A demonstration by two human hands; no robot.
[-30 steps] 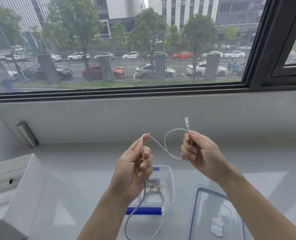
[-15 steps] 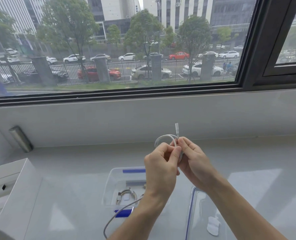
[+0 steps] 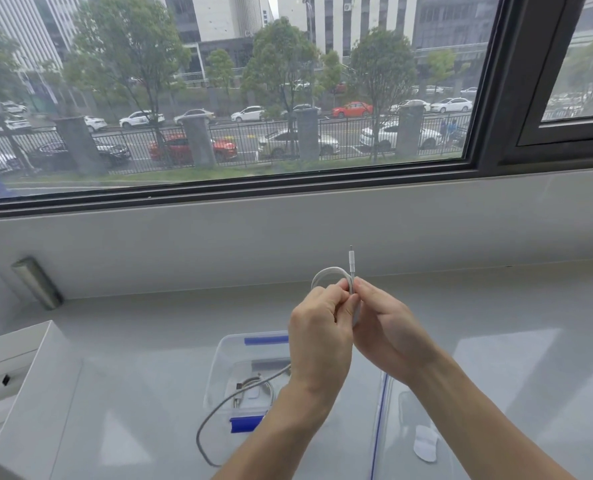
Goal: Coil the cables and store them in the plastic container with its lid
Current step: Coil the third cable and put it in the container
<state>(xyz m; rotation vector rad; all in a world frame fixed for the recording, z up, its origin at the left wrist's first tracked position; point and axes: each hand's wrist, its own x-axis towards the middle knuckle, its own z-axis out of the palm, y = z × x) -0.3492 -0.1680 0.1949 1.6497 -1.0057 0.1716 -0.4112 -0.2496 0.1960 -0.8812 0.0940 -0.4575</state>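
Observation:
A white cable (image 3: 326, 276) is held up in front of me, looped into a small coil with its plug end pointing up. My left hand (image 3: 319, 330) and my right hand (image 3: 383, 323) touch each other and both pinch the coil. The cable's loose tail hangs down from my left hand and curves over the counter. Below the hands stands the clear plastic container (image 3: 219, 368) with blue clips; a coiled cable lies inside it. Its clear lid (image 3: 392, 431) with a blue rim lies flat to the right.
A white box (image 3: 28, 393) stands at the left edge of the pale counter. A metal cylinder (image 3: 37, 282) leans against the wall below the window at the back left. A small white tab (image 3: 425, 443) lies on the lid.
My hands came together from about a hand's width apart. The open arc of cable between them has become a small closed loop held at the fingertips.

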